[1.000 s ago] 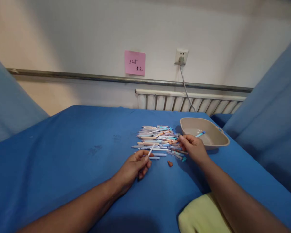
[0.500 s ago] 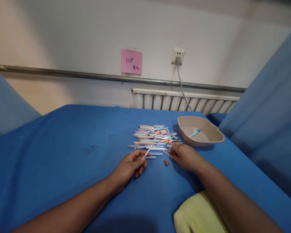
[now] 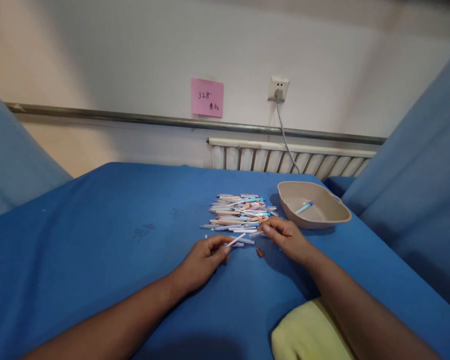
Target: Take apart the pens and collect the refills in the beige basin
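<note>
A heap of several pastel pens and caps [image 3: 240,212] lies on a blue cloth-covered table [image 3: 116,235]. My left hand [image 3: 206,259] rests on the cloth just before the heap, its fingers pinched on a thin white pen refill [image 3: 235,240] that points up and right. My right hand [image 3: 287,239] is at the heap's near right edge, fingers curled onto something among the pens that I cannot make out. A small orange cap [image 3: 260,253] sits loose between the two hands. A beige tray [image 3: 324,220] to the right holds one blue-tipped pen [image 3: 303,207].
Blue fabric rises on the left [image 3: 11,165] and right [image 3: 420,190]. A yellow-green cushion [image 3: 307,335] lies under my right forearm. Behind the table are a white radiator [image 3: 285,159], a metal rail, a wall socket with a cable [image 3: 279,89] and a pink note [image 3: 207,97].
My right hand dropped a blue-tipped pen into the tray, then came back to the heap's near right edge. My left hand lowered the white refill to a flatter angle.
</note>
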`<state>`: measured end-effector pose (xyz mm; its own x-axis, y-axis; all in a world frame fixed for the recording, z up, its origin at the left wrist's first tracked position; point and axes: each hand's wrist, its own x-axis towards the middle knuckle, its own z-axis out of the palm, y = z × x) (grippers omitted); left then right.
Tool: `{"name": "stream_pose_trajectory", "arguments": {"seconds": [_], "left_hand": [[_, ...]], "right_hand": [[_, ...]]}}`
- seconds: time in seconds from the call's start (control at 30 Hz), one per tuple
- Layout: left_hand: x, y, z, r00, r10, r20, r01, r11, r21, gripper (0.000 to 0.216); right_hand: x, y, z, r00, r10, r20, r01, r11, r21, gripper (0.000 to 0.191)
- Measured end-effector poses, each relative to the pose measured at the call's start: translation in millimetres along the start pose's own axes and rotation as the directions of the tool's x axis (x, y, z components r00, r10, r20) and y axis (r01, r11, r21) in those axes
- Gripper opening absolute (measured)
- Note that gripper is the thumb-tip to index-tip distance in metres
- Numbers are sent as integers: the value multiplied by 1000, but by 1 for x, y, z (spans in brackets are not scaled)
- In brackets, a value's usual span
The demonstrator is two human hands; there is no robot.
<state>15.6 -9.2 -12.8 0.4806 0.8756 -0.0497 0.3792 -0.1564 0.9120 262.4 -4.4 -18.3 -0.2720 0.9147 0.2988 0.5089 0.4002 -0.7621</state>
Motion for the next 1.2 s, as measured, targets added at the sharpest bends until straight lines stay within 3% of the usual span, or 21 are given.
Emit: {"name": "stream_pose_trajectory", "arguments": {"seconds": [0.13,0.37,1.2], "left_hand": [[-3,5,-2,996,82,44,-87,986,144,25],[-8,6,0,986,150,67,-162,959,232,28],[-9,5,4,986,142,84,-152,979,134,29]], "right_hand": [[-2,-3,1,1000,-4,-24,4,1000,9,27],[-2,-8,2,997,-77,-5,76,995,-59,25],[-5,-10,2,998,-69,3,69,992,-109,23]]}}
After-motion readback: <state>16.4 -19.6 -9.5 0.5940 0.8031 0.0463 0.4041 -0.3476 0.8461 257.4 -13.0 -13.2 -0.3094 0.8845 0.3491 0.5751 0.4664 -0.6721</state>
